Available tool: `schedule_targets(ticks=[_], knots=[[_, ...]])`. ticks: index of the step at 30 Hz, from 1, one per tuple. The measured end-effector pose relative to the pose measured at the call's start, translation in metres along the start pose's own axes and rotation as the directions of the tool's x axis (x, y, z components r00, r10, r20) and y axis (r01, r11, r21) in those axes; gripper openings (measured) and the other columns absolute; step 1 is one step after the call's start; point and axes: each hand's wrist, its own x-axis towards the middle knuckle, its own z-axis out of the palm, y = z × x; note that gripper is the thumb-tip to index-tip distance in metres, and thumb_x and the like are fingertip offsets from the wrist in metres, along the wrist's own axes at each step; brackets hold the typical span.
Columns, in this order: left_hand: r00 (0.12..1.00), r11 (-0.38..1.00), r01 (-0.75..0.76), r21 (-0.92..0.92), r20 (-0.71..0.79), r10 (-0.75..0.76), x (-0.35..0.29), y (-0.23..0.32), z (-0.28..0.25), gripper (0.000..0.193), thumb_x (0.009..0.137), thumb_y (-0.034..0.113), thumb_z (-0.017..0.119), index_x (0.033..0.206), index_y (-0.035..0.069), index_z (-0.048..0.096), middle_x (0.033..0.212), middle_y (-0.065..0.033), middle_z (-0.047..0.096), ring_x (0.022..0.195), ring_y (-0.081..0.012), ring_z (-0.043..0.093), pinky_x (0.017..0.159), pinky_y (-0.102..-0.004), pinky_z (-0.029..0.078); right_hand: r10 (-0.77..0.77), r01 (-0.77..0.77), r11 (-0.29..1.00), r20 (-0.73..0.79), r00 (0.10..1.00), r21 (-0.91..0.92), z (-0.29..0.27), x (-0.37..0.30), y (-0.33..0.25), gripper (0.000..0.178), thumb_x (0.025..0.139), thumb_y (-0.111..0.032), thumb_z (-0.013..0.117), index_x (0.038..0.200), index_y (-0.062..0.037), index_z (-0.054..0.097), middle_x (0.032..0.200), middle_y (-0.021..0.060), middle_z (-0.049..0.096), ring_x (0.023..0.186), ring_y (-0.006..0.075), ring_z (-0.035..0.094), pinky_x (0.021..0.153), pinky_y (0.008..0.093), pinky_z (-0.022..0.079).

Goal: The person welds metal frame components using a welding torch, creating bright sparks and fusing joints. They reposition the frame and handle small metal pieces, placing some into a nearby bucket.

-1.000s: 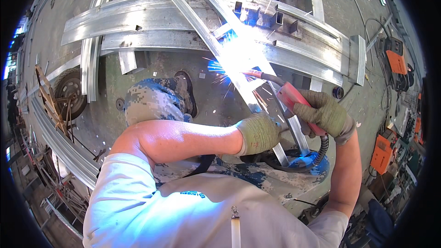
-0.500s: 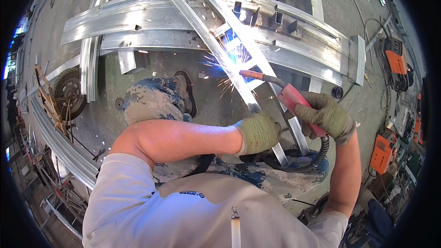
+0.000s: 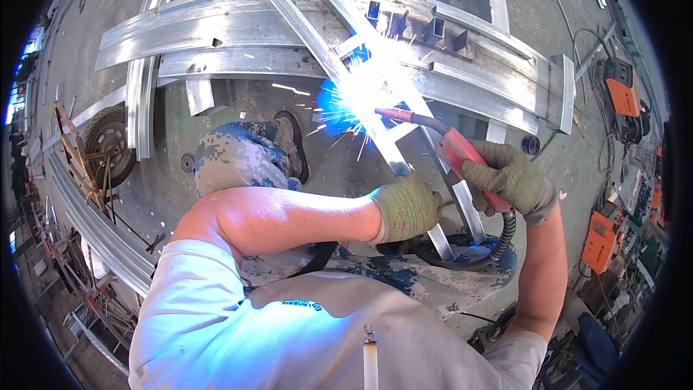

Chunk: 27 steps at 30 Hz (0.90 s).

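In a green work glove, my left hand (image 3: pixel 408 209) is closed around the near part of a long square metal tube (image 3: pixel 439 241). My right hand (image 3: pixel 511 177), also gloved, grips the red handle of a welding torch (image 3: pixel 463 155). The torch's tip points left to a blinding white-blue arc at the left tube, with sparks flying out. A second long tube (image 3: pixel 468 211) runs alongside on the right, and a short crosspiece (image 3: pixel 401 130) spans between the two. Glare hides the weld spot itself.
Wide metal beams (image 3: pixel 245 61) lie crosswise beneath the tubes, with short tube offcuts (image 3: pixel 434 30) on them. An orange machine (image 3: pixel 621 96) and cables stand at the right. A wheel (image 3: pixel 110 146) is at the left. The torch's hose (image 3: pixel 504 235) loops by my legs.
The arc's glare has grown much larger and brighter, throwing blue light on my shirt. The torch tip has shifted very slightly; my left hand keeps its place on the tube.
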Motion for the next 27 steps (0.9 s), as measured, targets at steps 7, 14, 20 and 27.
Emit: schedule_targets(ticks=[7, 14, 20, 27], knots=[[0.998, 0.999, -0.042, 0.025, -0.051, 0.043, -0.002, -0.002, 0.002, 0.031, 0.09, 0.017, 0.068, 0.118, 0.005, 0.071, 0.113, -0.0085, 0.071, 0.104, -0.0279, 0.073, 0.082, -0.0433, 0.06, 0.029, -0.029, 0.999, -0.001, 1.0, -0.032, -0.001, -0.004, -0.001, 0.046, 0.102, -0.034, 0.073, 0.135, -0.0035, 0.066, 0.099, 0.0045, 0.076, 0.06, 0.0084, 0.064, 0.049, 0.026, 0.052], [0.999, 0.999, -0.034, 0.029, -0.013, 0.035, -0.003, -0.001, -0.004, 0.033, 0.089, 0.017, 0.069, 0.119, 0.004, 0.07, 0.114, -0.0087, 0.071, 0.105, -0.0277, 0.072, 0.084, -0.0429, 0.059, -0.01, 0.01, 1.0, -0.018, 1.0, -0.009, 0.0, -0.003, 0.0, 0.047, 0.102, -0.035, 0.073, 0.135, -0.0032, 0.066, 0.1, 0.0052, 0.077, 0.06, 0.008, 0.064, 0.049, 0.0258, 0.051], [0.999, 1.0, -0.006, 0.002, 0.033, 0.006, -0.002, 0.0, -0.006, 0.033, 0.089, 0.017, 0.069, 0.12, 0.004, 0.07, 0.113, -0.0087, 0.071, 0.105, -0.0276, 0.072, 0.084, -0.0432, 0.059, 0.0, 0.0, 0.999, -0.011, 1.0, -0.034, -0.001, -0.006, 0.001, 0.047, 0.101, -0.035, 0.074, 0.136, -0.0032, 0.066, 0.1, 0.0049, 0.077, 0.06, 0.0077, 0.064, 0.049, 0.0252, 0.051], [0.998, 0.999, -0.035, 0.034, -0.054, 0.037, -0.001, -0.003, 0.006, 0.031, 0.089, 0.017, 0.068, 0.117, 0.005, 0.07, 0.111, -0.008, 0.071, 0.104, -0.0274, 0.073, 0.081, -0.0443, 0.06, -0.009, 0.009, 1.0, -0.011, 1.0, -0.002, -0.001, -0.005, 0.001, 0.047, 0.101, -0.035, 0.074, 0.134, -0.003, 0.067, 0.1, 0.0049, 0.077, 0.061, 0.0076, 0.064, 0.05, 0.0252, 0.053]])
